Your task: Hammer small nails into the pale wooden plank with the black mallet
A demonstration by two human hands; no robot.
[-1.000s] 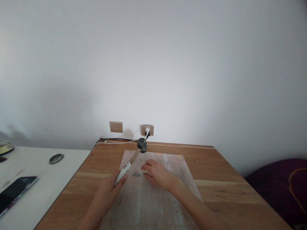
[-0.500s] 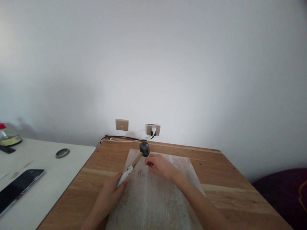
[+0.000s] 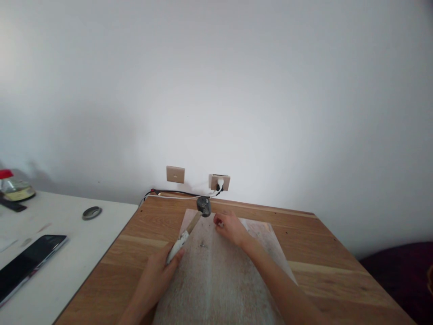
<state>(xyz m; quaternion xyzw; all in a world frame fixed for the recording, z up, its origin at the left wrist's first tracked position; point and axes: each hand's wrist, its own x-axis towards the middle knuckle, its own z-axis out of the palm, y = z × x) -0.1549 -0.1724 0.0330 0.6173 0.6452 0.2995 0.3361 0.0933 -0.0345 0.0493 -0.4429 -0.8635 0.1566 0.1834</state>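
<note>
Left hand (image 3: 161, 267) grips the hammer (image 3: 193, 223), its head just left of the curled right hand (image 3: 232, 228); whether that holds anything cannot be told. Caution: a misaimed swing could strike knuckles.

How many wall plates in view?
2, both on the wall beyond the hammer: a left plate, nothing plugged in, and a right plate, holding a white plug. No others visible.

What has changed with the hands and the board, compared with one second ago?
The right hand moved away from the small pieces, toward the far edge of the board, and curled inward; whether it holds something is unclear. The left hand still grips the hammer.
</note>
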